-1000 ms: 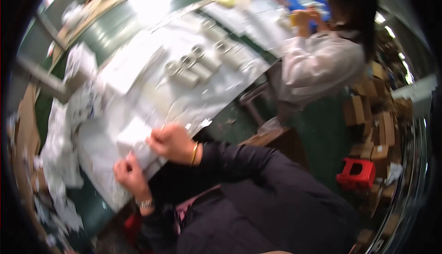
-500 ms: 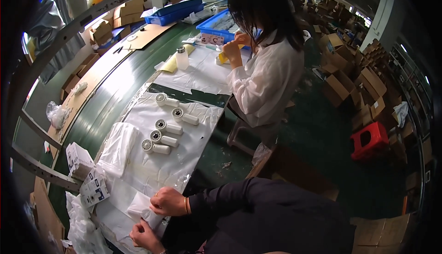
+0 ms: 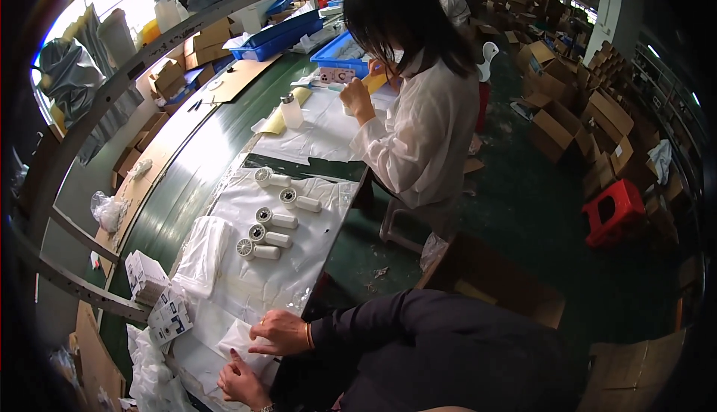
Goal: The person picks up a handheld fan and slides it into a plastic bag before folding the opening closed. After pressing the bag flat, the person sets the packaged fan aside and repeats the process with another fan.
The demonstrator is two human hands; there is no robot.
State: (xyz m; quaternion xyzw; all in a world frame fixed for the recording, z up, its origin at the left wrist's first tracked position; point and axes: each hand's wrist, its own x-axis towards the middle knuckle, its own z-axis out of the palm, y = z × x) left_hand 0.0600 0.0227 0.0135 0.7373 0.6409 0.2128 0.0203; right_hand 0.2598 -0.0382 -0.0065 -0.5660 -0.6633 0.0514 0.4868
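Though my right hand (image 3: 280, 332), half curled, touches the white pouch (image 3: 236, 336) on the sheet (image 3: 196, 354) and my left hand (image 3: 241, 383), loosely bent, is at its near edge, I cannot tell whether either grips. Handheld fans (image 3: 278, 239) lie beyond the pouch, boxes (image 3: 170, 315) to its left.

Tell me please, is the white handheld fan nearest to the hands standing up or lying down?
Lying down: the fan stretches sideways along the white sheet, its handle pointing to the picture's right.

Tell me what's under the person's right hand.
A thin white wrap shows under the right hand. The part beneath the palm is covered; whether the wrap holds anything cannot be seen.
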